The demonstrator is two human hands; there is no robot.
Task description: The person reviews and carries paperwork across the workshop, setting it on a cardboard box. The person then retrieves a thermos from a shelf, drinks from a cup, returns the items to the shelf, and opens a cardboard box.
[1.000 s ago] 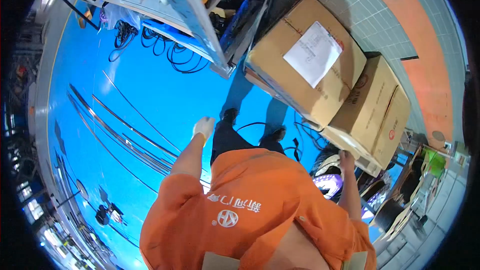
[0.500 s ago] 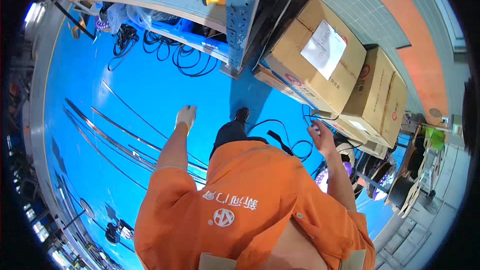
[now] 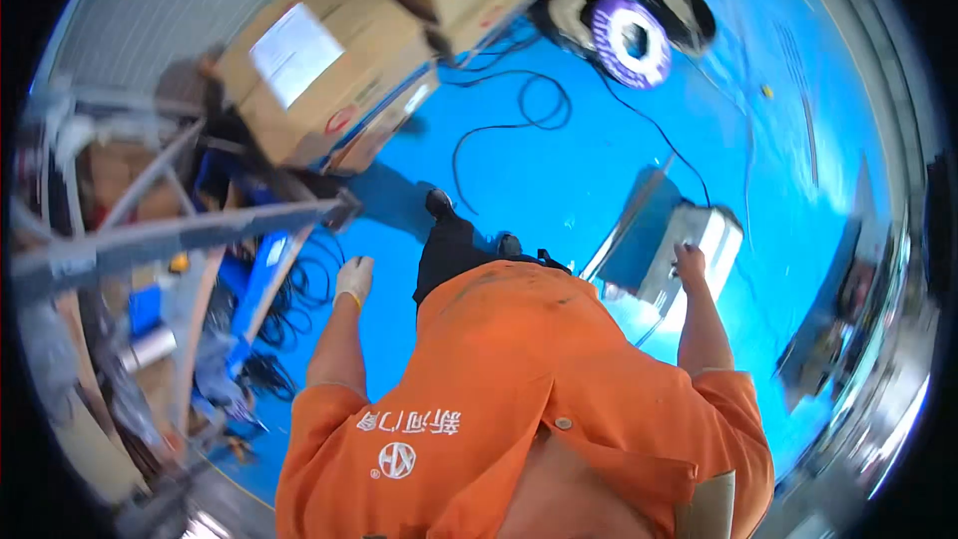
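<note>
My left hand (image 3: 355, 277), in a pale glove, hangs beside my body over the blue floor. Its fingers are loosely stretched and hold nothing that I can see. Black coiled cables (image 3: 304, 284) lie under the shelf to its left. On the other side, my right hand (image 3: 689, 264) is closed, its fingers curled in; what they hold, if anything, is too small to make out. Below it in view is a silvery box-like case (image 3: 720, 236) on the floor, with a dark flat panel (image 3: 644, 225) beside it. I cannot tell whether the hand touches the case.
Cardboard boxes (image 3: 374, 55) are stacked ahead on the left. A metal shelf post (image 3: 190, 240) and cluttered shelves blur at the left. Black cable (image 3: 509, 128) snakes over the floor ahead, near a purple-and-white reel (image 3: 631, 42). More equipment (image 3: 828, 309) stands at the far right.
My view has swung to the right: boxes and shelf now lie further left, and the silvery case has come into view. My right hand appears away from the boxes, over the case.
</note>
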